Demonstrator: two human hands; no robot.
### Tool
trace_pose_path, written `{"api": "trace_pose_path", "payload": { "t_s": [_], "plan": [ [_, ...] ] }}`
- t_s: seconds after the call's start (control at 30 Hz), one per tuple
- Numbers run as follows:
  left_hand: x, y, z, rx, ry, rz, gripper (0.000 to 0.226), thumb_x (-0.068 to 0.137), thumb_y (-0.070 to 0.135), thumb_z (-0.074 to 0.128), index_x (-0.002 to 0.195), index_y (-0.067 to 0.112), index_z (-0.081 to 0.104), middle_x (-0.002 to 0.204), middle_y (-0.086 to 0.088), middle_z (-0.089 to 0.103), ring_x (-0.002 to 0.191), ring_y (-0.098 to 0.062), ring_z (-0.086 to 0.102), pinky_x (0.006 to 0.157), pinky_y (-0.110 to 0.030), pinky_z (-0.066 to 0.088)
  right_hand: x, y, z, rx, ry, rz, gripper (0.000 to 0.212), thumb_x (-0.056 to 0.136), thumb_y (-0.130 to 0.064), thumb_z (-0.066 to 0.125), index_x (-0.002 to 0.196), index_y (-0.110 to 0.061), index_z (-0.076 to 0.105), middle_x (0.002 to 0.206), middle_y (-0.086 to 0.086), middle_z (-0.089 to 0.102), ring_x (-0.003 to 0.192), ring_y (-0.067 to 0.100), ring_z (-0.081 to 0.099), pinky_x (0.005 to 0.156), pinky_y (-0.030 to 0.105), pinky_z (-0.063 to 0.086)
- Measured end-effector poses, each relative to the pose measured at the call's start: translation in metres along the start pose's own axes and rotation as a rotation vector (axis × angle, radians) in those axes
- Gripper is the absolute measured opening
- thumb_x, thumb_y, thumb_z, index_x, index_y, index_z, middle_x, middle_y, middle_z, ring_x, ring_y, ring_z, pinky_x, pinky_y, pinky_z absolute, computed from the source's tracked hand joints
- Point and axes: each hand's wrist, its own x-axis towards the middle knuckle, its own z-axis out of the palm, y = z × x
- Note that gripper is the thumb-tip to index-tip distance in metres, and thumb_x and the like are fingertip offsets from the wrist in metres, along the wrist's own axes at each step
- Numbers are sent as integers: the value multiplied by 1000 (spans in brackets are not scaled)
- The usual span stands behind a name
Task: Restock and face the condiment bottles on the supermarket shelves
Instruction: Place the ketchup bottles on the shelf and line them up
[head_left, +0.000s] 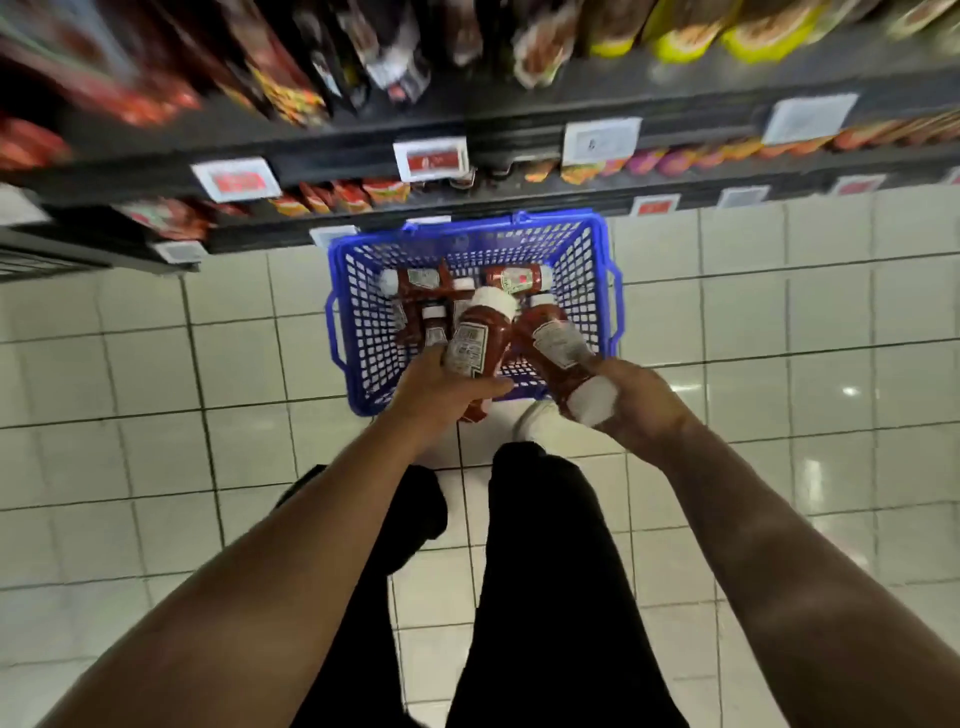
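Fingers of left hand (436, 389) and right hand (631, 397) each round a ketchup bottle (475, 345) — labels blurred, unreadable

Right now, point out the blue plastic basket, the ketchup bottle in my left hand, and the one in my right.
Blue plastic basket (601, 291): head view, right wall.
Left-hand ketchup bottle (474, 345): head view, back label.
Right-hand ketchup bottle (558, 340): head view, label.
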Motion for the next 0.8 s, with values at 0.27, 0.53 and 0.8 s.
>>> {"api": "trace_pose_path", "payload": {
  "t_s": [0.27, 0.53, 0.8],
  "plan": [
    [-199, 200, -86, 22, -306, 450, 51, 67, -2, 89, 110, 13, 68, 90, -2, 76, 79, -16, 71, 67, -28, 57, -243, -118, 59, 193, -274, -147, 36, 67, -7, 54, 94, 6, 72, 81, 27, 68, 62, 34, 69, 54, 37, 58],
    [-348, 343, -151, 141, -135, 873, 65, 52, 33, 92, 113, 42, 71, 101, 7, 73, 90, -5, 67, 80, -23, 52, -397, -253, 112, -133, -452, -458, 54, 46, -30, 94, 90, -3, 77, 78, 20, 69, 56, 29, 66, 48, 35, 55],
    [-424, 400, -188, 127, 41, 1136, 65, 55, 32, 93, 116, 31, 71, 107, -2, 75, 90, -7, 66, 79, -23, 53, -482, -352, 169, -531, -419, -867, 79, 47, -23, 93, 118, -18, 59, 90, 12, 75, 69, 26, 70, 56, 32, 56]
  ]
}}
